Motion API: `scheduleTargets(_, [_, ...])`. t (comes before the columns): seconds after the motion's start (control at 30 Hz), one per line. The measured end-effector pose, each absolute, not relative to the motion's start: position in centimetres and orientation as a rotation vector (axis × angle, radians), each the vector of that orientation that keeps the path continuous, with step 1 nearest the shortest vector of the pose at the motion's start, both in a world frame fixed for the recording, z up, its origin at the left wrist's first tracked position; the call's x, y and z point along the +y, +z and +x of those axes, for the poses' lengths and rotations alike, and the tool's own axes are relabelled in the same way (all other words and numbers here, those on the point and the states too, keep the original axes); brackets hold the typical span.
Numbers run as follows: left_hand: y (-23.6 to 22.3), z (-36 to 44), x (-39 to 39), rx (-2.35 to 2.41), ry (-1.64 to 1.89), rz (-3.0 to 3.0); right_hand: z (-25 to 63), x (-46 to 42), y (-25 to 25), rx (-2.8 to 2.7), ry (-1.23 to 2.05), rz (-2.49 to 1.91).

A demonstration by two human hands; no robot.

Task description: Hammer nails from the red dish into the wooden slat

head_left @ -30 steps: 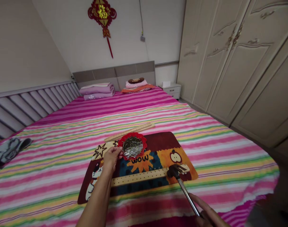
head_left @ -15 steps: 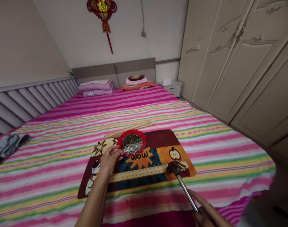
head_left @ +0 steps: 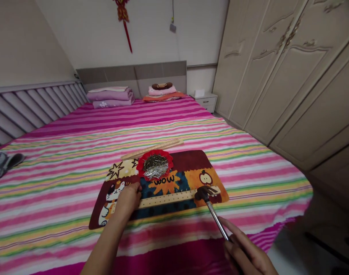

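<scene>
My right hand (head_left: 246, 250) grips the handle of a claw hammer (head_left: 216, 217), whose dark head rests over the right end of a pale wooden strip (head_left: 168, 198). Small holes run along the strip, and several nails stand up in it near the hammer head. My left hand (head_left: 129, 198) is over the strip's left part, its fingers curled together; whatever they pinch, if anything, is too small to make out. Just beyond it, a red scalloped dish (head_left: 139, 167) holds a heap of nails (head_left: 155, 167). Strip and dish lie on a printed mat (head_left: 194, 160).
More pale wooden strips (head_left: 151, 149) lie behind the dish. The mat is on a bed with a striped sheet (head_left: 62, 183). Folded bedding (head_left: 111, 97) sits by the headboard, a grey cloth item (head_left: 4, 164) at the left, and a wardrobe (head_left: 266, 84) along the right.
My left hand has moved from the edge of the nail dish back toward me, over the strip. The hammer stays at the strip's right end. The view has tilted slightly down.
</scene>
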State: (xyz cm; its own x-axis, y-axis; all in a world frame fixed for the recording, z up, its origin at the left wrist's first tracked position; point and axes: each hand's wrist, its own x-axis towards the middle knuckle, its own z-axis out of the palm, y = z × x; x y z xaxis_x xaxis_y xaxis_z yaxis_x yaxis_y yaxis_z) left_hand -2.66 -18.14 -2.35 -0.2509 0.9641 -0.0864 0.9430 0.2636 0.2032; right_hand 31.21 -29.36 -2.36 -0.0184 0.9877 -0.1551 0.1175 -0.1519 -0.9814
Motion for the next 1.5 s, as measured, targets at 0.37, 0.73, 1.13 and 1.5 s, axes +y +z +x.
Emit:
scheduleTargets(0.37, [-0.8, -0.8, -17.9, 2.147, 0.642, 1.643, 31.5, -30.0, -2.0, -1.144, 1.354, -1.37])
scheduleTargets(0.73, [-5.3, 6.5, -18.2, 1.618, 1.07, 1.053, 31.2, -30.0, -2.1, -1.037, 1.449, -1.366])
scheduleTargets(1.13, [-6.2, 6.6, -17.9, 1.695, 1.049, 1.137, 31.3, -29.9, -2.2, -1.099, 1.459, -1.39])
scheduleTargets(1.5, [-6.2, 6.9, -18.1, 1.762, 1.064, 1.267, 31.1, -29.8, -2.3, -1.187, 1.393, -1.371])
